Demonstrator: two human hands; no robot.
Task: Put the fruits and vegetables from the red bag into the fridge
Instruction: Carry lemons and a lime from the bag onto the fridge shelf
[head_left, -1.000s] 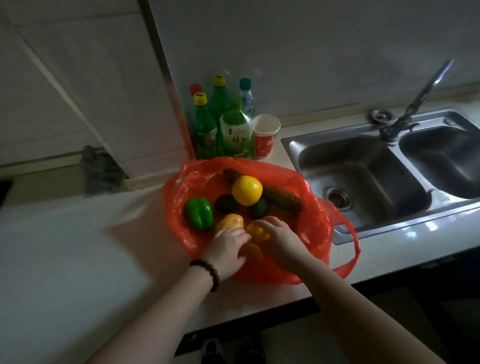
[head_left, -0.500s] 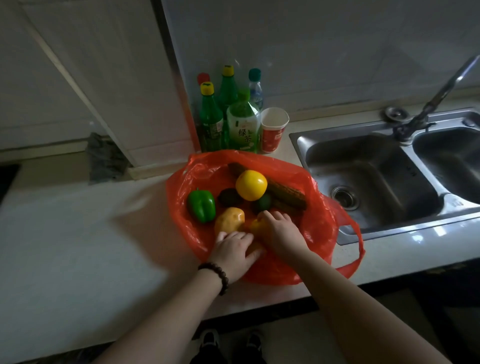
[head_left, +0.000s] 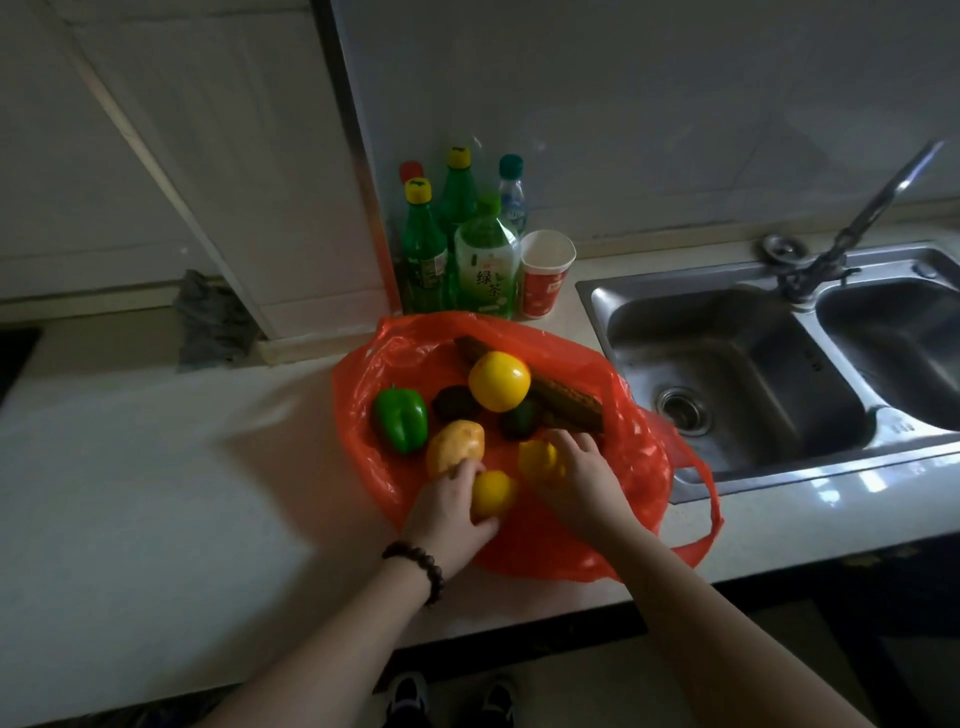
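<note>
A red plastic bag (head_left: 631, 457) lies open on the white counter (head_left: 156, 493). Inside it are a green pepper (head_left: 401, 419), a potato (head_left: 454, 446), a large yellow round fruit (head_left: 499, 381), a long dark cucumber (head_left: 563, 400), a dark avocado (head_left: 455, 403) and a small dark green fruit (head_left: 521, 419). My left hand (head_left: 449, 519) grips a small yellow fruit (head_left: 492, 493) at the bag's near side. My right hand (head_left: 582, 475) holds another yellow piece (head_left: 537, 460) beside it.
Green bottles (head_left: 426, 254), a green tea bottle (head_left: 488, 267) and a red paper cup (head_left: 545, 273) stand against the wall behind the bag. A steel double sink (head_left: 737, 364) with a tap (head_left: 872, 208) is to the right. A grey cloth (head_left: 213, 322) lies at the left.
Both hands have drawn apart slightly, and the two yellow pieces that they covered now show, one in each hand.
</note>
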